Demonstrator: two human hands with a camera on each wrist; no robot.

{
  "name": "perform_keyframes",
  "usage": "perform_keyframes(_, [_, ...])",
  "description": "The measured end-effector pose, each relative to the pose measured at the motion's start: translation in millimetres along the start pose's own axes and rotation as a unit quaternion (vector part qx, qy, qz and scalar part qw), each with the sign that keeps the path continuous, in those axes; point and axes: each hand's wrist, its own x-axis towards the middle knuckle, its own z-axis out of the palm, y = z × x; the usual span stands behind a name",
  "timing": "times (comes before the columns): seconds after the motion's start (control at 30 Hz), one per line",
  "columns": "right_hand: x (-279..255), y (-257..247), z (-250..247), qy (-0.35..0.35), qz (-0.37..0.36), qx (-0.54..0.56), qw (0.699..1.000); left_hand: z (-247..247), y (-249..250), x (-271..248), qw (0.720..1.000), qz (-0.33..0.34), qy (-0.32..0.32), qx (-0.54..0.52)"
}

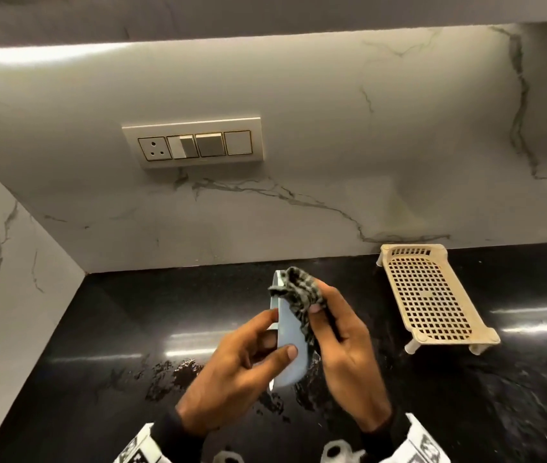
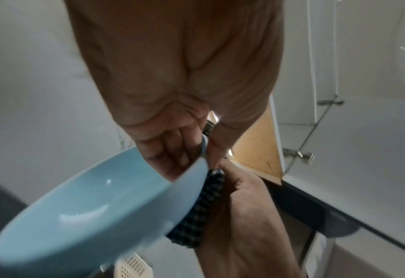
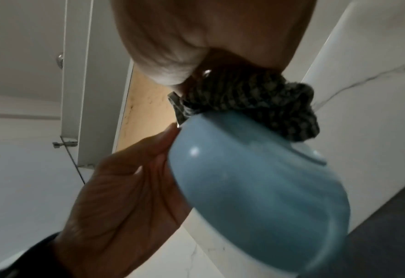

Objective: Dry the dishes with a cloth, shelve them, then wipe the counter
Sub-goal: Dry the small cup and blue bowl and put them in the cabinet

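Observation:
A light blue bowl [image 1: 288, 342] is held on edge above the black counter [image 1: 105, 329], its hollow facing left. My left hand [image 1: 245, 359] grips its rim, thumb on the outside and fingers inside the bowl [image 2: 96, 203]. My right hand [image 1: 342, 349] holds a bunched grey checked cloth [image 1: 299, 295] pressed against the bowl's outer side and top rim. In the right wrist view the cloth [image 3: 256, 101] lies over the bowl's underside [image 3: 256, 184] near its foot ring. In the left wrist view the cloth [image 2: 201, 210] sits between the bowl and the right hand [image 2: 244, 216].
A cream perforated plastic rack [image 1: 429, 295] stands on short legs at the back right of the counter. Water puddles [image 1: 178, 372] lie on the counter below the hands. A switch panel [image 1: 195, 145] is on the marble backsplash. An overhead cabinet [image 2: 299, 75] hangs above.

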Motion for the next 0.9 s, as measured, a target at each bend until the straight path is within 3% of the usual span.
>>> perform_keyframes(0.1, [3,4,-7,0.02,-0.021,-0.013,1.0,-1,-9,-5,0.999,0.007,0.017,0.044])
perform_keyframes(0.3, [33,17,-37,0.073,0.121,0.181,0.973,-26,-12,-16,0.954,0.071,-0.054,0.286])
perform_keyframes(0.43, [16,6,-33,0.05,0.06,0.097,0.992,-35,-15,-14,0.93,0.069,-0.068,0.354])
perform_keyframes(0.53, [12,-1,-33,0.051,0.031,0.124,0.99,-39,-14,-19,0.944,0.077,-0.057,0.316])
perform_keyframes(0.73, [38,29,-50,0.047,0.098,0.263,0.959,-34,-9,-21,0.958,0.096,-0.056,0.266])
perform_keyframes(0.9, [39,55,-39,0.187,0.091,0.235,0.949,-29,-5,-27,0.981,0.048,-0.011,0.187])
